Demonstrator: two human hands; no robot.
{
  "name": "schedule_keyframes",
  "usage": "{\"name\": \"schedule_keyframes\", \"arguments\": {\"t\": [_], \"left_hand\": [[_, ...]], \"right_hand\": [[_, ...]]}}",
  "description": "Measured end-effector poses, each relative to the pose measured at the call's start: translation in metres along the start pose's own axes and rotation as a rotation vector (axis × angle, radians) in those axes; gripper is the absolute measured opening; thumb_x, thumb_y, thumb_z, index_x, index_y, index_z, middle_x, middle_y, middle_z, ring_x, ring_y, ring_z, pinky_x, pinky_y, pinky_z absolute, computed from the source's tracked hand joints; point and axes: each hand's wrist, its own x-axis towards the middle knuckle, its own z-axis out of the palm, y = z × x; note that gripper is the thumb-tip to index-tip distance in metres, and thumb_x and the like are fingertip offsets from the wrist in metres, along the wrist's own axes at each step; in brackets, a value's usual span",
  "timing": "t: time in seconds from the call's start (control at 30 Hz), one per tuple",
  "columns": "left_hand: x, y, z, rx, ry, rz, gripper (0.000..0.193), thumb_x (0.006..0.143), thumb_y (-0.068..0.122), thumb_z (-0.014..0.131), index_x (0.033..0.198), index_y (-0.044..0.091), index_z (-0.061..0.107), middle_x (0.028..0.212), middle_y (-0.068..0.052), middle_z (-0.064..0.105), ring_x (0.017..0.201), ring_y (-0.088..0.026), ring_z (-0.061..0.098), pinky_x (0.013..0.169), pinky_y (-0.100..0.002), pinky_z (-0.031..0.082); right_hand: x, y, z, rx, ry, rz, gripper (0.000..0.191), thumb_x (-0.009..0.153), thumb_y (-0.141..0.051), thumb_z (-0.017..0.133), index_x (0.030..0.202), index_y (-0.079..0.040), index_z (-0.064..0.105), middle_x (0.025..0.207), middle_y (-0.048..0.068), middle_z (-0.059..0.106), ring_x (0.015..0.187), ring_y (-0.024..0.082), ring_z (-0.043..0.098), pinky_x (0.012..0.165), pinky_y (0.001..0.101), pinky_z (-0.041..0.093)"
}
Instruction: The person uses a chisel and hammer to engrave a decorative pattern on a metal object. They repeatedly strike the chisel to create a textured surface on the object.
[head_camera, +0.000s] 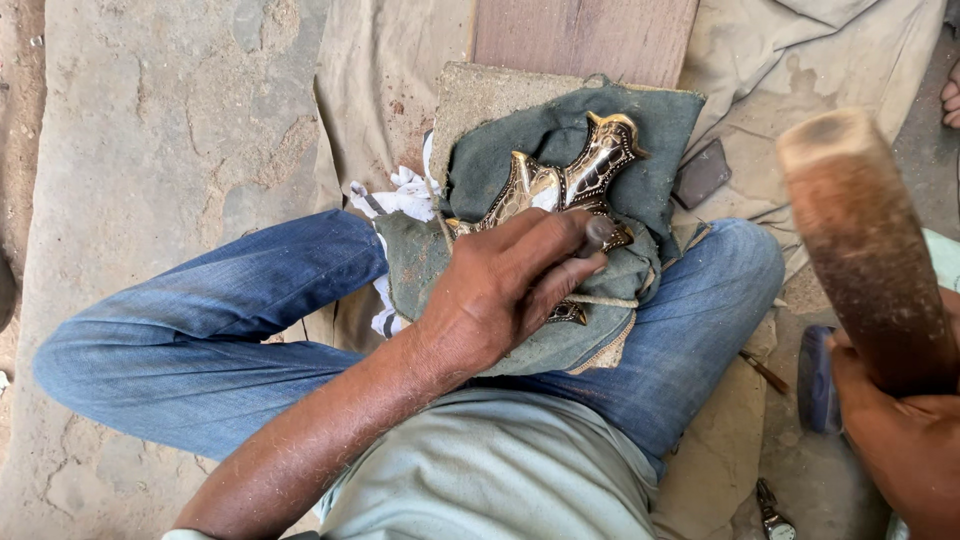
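My left hand (505, 285) rests over a green cloth pad (575, 150) on my lap and pinches a short metal punch (598, 234) upright. Its tip meets a shiny brass ornament (585, 172) with pointed, curved lobes lying on the pad. My right hand (895, 440) at the lower right grips a thick wooden mallet (860, 240), raised and blurred, to the right of the ornament. A thin cord (605, 300) crosses the pad below my fingers.
I sit cross-legged in blue jeans (200, 340) on a beige cloth over a concrete floor. A wooden plank (585, 35) lies ahead, a dark flat piece (702, 172) beside the pad, white rags (400, 195) to the left, small tools (770, 515) near my right knee.
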Motion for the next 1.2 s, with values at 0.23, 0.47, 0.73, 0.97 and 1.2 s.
{"name": "schedule_keyframes", "arguments": {"t": [0.23, 0.47, 0.73, 0.97, 1.2], "left_hand": [[0.004, 0.006, -0.002, 0.023, -0.024, -0.085, 0.035, 0.103, 0.015, 0.071, 0.136, 0.01, 0.06, 0.098, -0.012, 0.064, 0.081, -0.029, 0.068, 0.071, -0.041, 0.053], [0.01, 0.01, -0.008, 0.031, -0.011, -0.041, 0.034, 0.103, 0.014, 0.071, 0.136, 0.01, 0.06, 0.1, -0.012, 0.064, 0.086, -0.031, 0.068, 0.074, -0.042, 0.054], [0.015, 0.018, -0.005, 0.042, 0.02, -0.026, 0.03, 0.102, 0.015, 0.073, 0.129, 0.009, 0.062, 0.101, -0.011, 0.067, 0.083, -0.028, 0.071, 0.071, -0.04, 0.055], [-0.007, 0.024, -0.038, -0.081, 0.364, -0.079, 0.033, 0.093, 0.006, 0.081, 0.117, -0.001, 0.059, 0.106, -0.011, 0.072, 0.086, -0.01, 0.072, 0.073, -0.022, 0.062], [-0.044, -0.022, -0.05, -0.389, 0.356, -0.456, 0.022, 0.092, 0.006, 0.081, 0.106, 0.0, 0.065, 0.1, -0.001, 0.072, 0.085, -0.002, 0.065, 0.074, -0.017, 0.057]], "right_hand": [[0.009, 0.01, -0.008, -0.153, -0.027, -0.035, 0.02, 0.107, -0.002, 0.071, 0.123, 0.007, 0.066, 0.105, 0.018, 0.071, 0.084, 0.019, 0.071, 0.073, 0.026, 0.054], [0.033, -0.048, -0.03, -0.172, -0.043, -0.021, 0.022, 0.106, -0.003, 0.068, 0.126, 0.006, 0.063, 0.104, 0.018, 0.07, 0.085, 0.022, 0.07, 0.077, 0.0295, 0.054], [0.055, -0.11, -0.057, -0.407, -0.126, -0.165, 0.038, 0.088, 0.012, 0.068, 0.125, 0.007, 0.063, 0.1, 0.022, 0.069, 0.079, 0.025, 0.068, 0.074, 0.0337, 0.054], [0.013, -0.088, -0.017, 0.464, 0.009, 0.134, 0.031, 0.093, 0.009, 0.075, 0.118, 0.003, 0.058, 0.102, 0.011, 0.068, 0.095, 0.016, 0.068, 0.088, 0.0296, 0.057], [-0.054, -0.044, 0.093, 0.916, -0.142, 0.602, 0.046, 0.078, 0.003, 0.077, 0.121, 0.004, 0.06, 0.085, 0.012, 0.071, 0.071, 0.021, 0.071, 0.065, 0.0347, 0.06]]}}
